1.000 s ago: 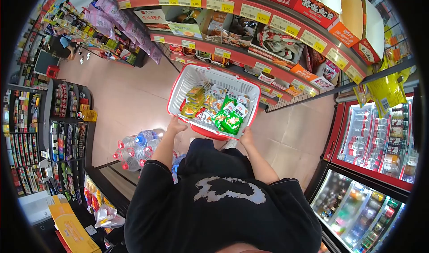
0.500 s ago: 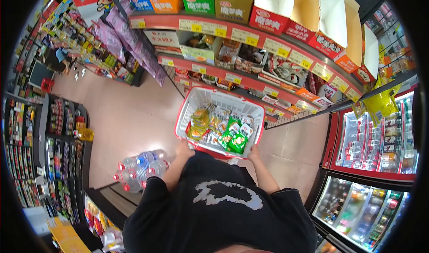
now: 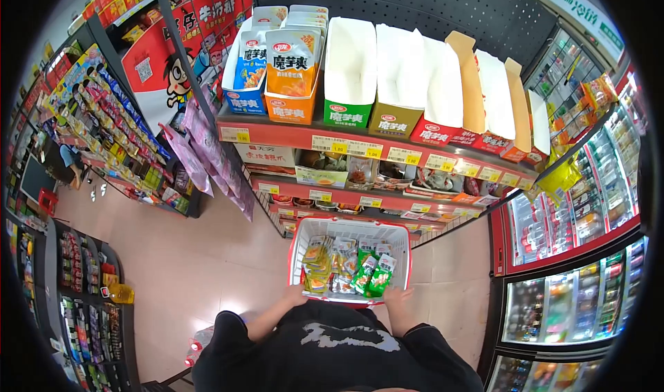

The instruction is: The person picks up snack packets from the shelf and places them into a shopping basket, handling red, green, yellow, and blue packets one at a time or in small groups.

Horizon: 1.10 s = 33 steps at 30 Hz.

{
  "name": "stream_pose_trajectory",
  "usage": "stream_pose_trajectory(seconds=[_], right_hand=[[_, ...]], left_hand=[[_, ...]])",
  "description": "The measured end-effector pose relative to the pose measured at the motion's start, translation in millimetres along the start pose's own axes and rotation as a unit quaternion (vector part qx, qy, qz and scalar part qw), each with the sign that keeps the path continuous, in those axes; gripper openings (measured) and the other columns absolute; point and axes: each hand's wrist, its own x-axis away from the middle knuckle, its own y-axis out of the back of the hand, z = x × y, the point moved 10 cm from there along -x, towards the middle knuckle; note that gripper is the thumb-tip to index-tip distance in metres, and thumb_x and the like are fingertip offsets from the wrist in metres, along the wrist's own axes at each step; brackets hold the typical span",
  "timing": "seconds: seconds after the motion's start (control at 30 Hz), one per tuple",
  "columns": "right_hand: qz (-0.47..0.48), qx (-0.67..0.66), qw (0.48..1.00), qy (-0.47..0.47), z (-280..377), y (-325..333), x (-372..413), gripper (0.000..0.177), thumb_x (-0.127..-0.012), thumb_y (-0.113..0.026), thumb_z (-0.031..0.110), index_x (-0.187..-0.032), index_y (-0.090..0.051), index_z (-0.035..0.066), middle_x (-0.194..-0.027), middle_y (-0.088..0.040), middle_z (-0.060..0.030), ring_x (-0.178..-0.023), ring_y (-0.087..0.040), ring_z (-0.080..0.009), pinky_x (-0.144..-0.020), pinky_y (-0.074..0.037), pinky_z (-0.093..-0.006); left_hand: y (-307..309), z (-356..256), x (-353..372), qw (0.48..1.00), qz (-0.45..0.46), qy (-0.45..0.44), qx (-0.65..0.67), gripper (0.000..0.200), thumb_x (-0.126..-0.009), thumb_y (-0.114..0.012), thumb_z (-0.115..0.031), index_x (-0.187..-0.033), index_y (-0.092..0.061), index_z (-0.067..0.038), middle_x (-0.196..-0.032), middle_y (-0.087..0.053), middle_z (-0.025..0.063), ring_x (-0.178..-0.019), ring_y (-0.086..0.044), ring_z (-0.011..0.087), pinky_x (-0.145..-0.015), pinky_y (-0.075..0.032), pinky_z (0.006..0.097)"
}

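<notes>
A white shopping basket (image 3: pixel 299 250) with a red rim sits close against my body, below the shelf. Inside it are yellow snack packets (image 3: pixel 318 257), silver-and-brown packets (image 3: pixel 343 259) and green packets (image 3: pixel 379 278). My left hand (image 3: pixel 295 295) is closed on the basket's near left corner. At the near right corner is my right hand (image 3: pixel 397 298), touching the rim with its fingers spread apart. The basket's near edge is partly hidden by my hands and shirt.
Ahead, a shelf holds blue (image 3: pixel 247 70) and orange boxes (image 3: pixel 290 80) of packets beside several open, emptied boxes (image 3: pixel 351 67). Drink fridges (image 3: pixel 564 309) stand right. Bottles (image 3: pixel 198 343) are on the floor at left. A person (image 3: pixel 71 162) is in the far left aisle.
My view has tilted up, so the shelf top shows more and the basket appears lower. My right hand's fingers have loosened from the rim and spread. My left hand keeps its grip.
</notes>
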Motion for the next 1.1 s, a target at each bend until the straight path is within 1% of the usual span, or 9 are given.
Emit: stream_pose_trajectory(seconds=[0.3,0.4,0.53,0.6,0.73,0.8,0.87,0.97,1.1], right_hand=[[0.113,0.011,0.972,0.204,-2,2,-10,0.066,-0.064,-0.066,0.040,-0.116,-0.051,0.000,-0.135,-0.007,-0.0372,-0.127,-0.018,-0.0441,-0.105,-0.021,-0.0394],[0.146,0.134,0.957,0.212,-1,3,-26,0.059,-0.063,-0.066,0.042,-0.105,-0.059,0.001,-0.127,-0.029,-0.0352,-0.118,-0.034,-0.0427,-0.098,-0.034,-0.0380],[0.036,0.221,0.949,0.222,78,61,-2,0.055,-0.067,-0.065,0.038,-0.107,-0.058,0.002,-0.125,-0.036,-0.0311,-0.117,-0.037,-0.0405,-0.096,-0.035,-0.0380],[0.019,0.048,0.926,0.375,140,97,23,0.050,-0.070,-0.066,0.034,-0.108,-0.057,0.002,-0.126,-0.039,-0.0265,-0.117,-0.040,-0.0367,-0.096,-0.035,-0.0372],[0.323,-0.254,0.783,0.467,257,149,105,0.039,-0.081,-0.060,0.022,-0.114,-0.051,0.003,-0.108,-0.057,-0.0139,-0.106,-0.052,-0.0218,-0.090,-0.040,-0.0342],[0.338,-0.187,0.683,0.620,318,235,198,0.035,-0.084,-0.055,0.016,-0.116,-0.049,0.004,-0.105,-0.058,-0.0068,-0.099,-0.054,-0.0168,-0.085,-0.043,-0.0319],[0.317,-0.197,0.639,0.673,362,312,257,0.030,-0.084,-0.055,0.017,-0.111,-0.053,0.003,-0.101,-0.059,-0.0064,-0.096,-0.055,-0.0147,-0.083,-0.044,-0.0315],[0.074,-0.269,0.566,0.776,411,428,324,0.019,-0.082,-0.054,0.010,-0.098,-0.060,0.001,-0.096,-0.062,-0.0084,-0.088,-0.058,-0.0142,-0.079,-0.046,-0.0288],[-0.126,-0.301,0.503,0.800,483,491,355,0.033,-0.081,-0.058,0.018,-0.108,-0.054,-0.001,-0.104,-0.058,-0.0125,-0.100,-0.055,-0.0205,-0.087,-0.042,-0.0312]], left_hand=[[13,0,-25,0.991,0.019,0.098,0.084,0.050,-0.072,-0.055,-0.037,-0.109,-0.054,-0.003,-0.105,-0.058,0.0187,-0.099,-0.057,0.0307,-0.084,-0.045,0.0385],[6,1,-34,0.991,0.014,0.104,0.088,0.053,-0.072,-0.056,-0.039,-0.110,-0.053,-0.002,-0.107,-0.058,0.0183,-0.100,-0.056,0.0305,-0.085,-0.044,0.0382],[29,-26,-41,0.987,-0.087,-0.060,0.118,0.048,-0.074,-0.059,-0.030,-0.112,-0.052,-0.002,-0.106,-0.057,0.0186,-0.099,-0.055,0.0308,-0.085,-0.044,0.0379],[84,-43,-29,0.940,-0.224,-0.165,0.199,0.045,-0.075,-0.059,-0.023,-0.114,-0.051,-0.003,-0.105,-0.058,0.0186,-0.098,-0.055,0.0306,-0.085,-0.044,0.0376],[292,-113,65,0.825,-0.459,-0.223,0.242,0.026,-0.077,-0.054,-0.008,-0.103,-0.056,-0.005,-0.103,-0.058,0.0130,-0.098,-0.054,0.0300,-0.084,-0.043,0.0371],[381,-155,137,0.723,-0.609,-0.286,0.160,0.026,-0.076,-0.053,-0.002,-0.102,-0.056,-0.005,-0.102,-0.058,0.0122,-0.098,-0.053,0.0294,-0.086,-0.041,0.0353],[443,-192,197,0.634,-0.681,-0.341,0.131,0.029,-0.075,-0.055,-0.001,-0.104,-0.054,-0.001,-0.105,-0.056,0.0137,-0.102,-0.051,0.0304,-0.089,-0.039,0.0371],[499,-225,237,0.514,-0.767,-0.375,0.083,0.054,-0.071,-0.064,-0.010,-0.118,-0.040,0.003,-0.116,-0.046,0.0186,-0.109,-0.044,0.0335,-0.094,-0.033,0.0391],[539,-244,224,0.486,-0.815,-0.311,0.052,0.077,-0.066,-0.071,-0.028,-0.124,-0.031,0.004,-0.123,-0.039,0.0208,-0.114,-0.038,0.0341,-0.094,-0.031,0.0397]])
